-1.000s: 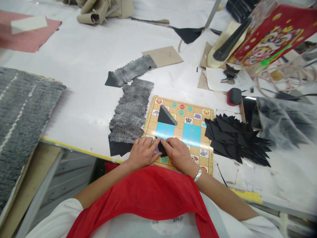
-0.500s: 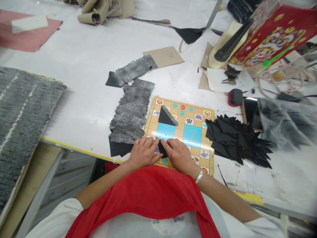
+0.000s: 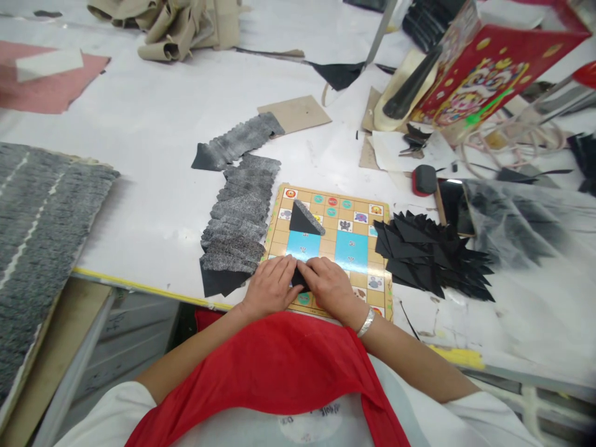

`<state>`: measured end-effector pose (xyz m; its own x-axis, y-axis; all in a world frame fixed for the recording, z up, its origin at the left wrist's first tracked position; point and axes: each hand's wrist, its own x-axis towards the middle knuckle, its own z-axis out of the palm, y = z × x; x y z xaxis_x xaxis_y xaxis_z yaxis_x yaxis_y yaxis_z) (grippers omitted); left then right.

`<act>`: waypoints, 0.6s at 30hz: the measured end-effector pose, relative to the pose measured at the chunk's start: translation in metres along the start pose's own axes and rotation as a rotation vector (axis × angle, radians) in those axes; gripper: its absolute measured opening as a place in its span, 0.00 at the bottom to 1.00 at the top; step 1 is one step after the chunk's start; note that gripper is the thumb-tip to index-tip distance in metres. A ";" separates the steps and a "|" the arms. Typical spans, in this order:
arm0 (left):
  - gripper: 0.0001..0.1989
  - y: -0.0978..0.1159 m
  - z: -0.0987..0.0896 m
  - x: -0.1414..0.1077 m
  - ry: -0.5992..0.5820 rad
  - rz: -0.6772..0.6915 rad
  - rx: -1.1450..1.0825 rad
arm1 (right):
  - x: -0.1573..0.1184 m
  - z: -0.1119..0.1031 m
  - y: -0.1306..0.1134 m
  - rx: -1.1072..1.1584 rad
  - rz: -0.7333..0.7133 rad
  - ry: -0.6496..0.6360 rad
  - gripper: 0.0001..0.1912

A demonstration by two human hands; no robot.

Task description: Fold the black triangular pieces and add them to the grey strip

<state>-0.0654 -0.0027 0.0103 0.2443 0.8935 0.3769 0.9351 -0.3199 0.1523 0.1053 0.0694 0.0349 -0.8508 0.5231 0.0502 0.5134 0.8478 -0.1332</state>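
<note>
My left hand [image 3: 270, 284] and my right hand [image 3: 329, 287] meet over the near part of a printed game board [image 3: 328, 248]. Between them, both hands pinch a small black piece [image 3: 299, 280], mostly covered by the fingers. Farther up the board lies a black triangular piece [image 3: 303, 220] with a speckled grey strip along its slanted edge. Left of the board runs an overlapping row of grey-speckled pieces [image 3: 237, 217] with black ends. To the right, a heap of black triangular pieces [image 3: 433, 251] overlaps the board's edge.
A grey ribbed sheet [image 3: 41, 230] lies at far left. Beyond the board are a piece of tan card [image 3: 298, 115], a red printed box [image 3: 493, 74] and a small dark red-edged case [image 3: 424, 180]. A phone [image 3: 454, 208] lies beside clear plastic [image 3: 516, 223] at right.
The view has shifted slightly, so the table things sit a little more to the left. Both hands have closed nearer together, and less of the black piece shows between them.
</note>
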 end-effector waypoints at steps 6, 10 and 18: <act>0.27 0.002 0.000 -0.002 -0.047 -0.029 -0.005 | -0.032 0.005 0.011 0.034 -0.010 0.090 0.17; 0.27 0.005 -0.005 0.001 -0.079 -0.040 0.029 | -0.039 0.006 0.011 0.027 -0.022 0.091 0.17; 0.26 0.005 -0.009 0.004 -0.154 -0.010 0.076 | -0.043 0.000 0.010 -0.002 -0.053 0.049 0.16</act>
<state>-0.0621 -0.0038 0.0209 0.2657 0.9361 0.2306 0.9530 -0.2912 0.0837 0.1472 0.0554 0.0317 -0.8704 0.4808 0.1057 0.4676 0.8747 -0.1275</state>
